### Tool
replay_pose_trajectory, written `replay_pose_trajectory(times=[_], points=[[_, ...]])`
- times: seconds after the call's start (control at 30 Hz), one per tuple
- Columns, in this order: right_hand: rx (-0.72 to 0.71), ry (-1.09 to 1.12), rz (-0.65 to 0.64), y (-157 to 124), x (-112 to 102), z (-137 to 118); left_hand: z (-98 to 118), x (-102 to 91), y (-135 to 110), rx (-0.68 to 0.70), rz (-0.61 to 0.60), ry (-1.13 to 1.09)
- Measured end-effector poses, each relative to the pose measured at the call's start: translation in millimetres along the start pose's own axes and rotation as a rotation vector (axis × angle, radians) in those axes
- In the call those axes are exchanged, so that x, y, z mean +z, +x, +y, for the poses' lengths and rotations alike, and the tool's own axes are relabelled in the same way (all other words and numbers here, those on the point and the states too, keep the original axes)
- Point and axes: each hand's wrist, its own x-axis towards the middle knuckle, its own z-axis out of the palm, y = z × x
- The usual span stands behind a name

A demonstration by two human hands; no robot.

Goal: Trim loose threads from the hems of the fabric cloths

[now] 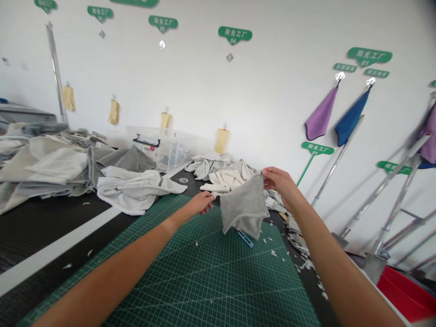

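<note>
My right hand pinches the upper corner of a grey cloth, which hangs spread out above the green cutting mat. To its left is my left hand, fingers curled together beside the edge of a cream cloth; whether they grip that edge I cannot make out. A light-blue handled tool lies on the mat under the grey cloth, its other end hidden. Small white scraps are scattered around it.
Piled cloths and a crumpled white cloth lie on the left. Behind them stands a clear plastic box; a tape roll sits nearby. Poles lean at the right above a red container. Yellow gloves hang on the wall.
</note>
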Motion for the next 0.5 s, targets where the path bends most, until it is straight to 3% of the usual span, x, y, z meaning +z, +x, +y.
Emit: replay_pose_trajectory(times=[0.1, 0.23, 0.37, 0.5], points=[[0.011, -0.001, -0.035, -21.5, 0.2, -17.5, 33.9, 17.0, -21.2, 0.09, -0.155, -0.158], [0.014, 0.027, -0.111, -45.3, 4.1, -36.1, 78.9, 33.4, -56.2, 0.279, -0.286, -0.203], [0.046, 0.123, -0.205, -65.2, 8.7, -55.5, 111.5, 45.1, -70.5, 0.456, -0.265, -0.187], [0.02, 0.101, -0.162, -72.2, 6.7, -72.0, 128.2, 46.0, -72.0, 0.526, -0.275, -0.124]])
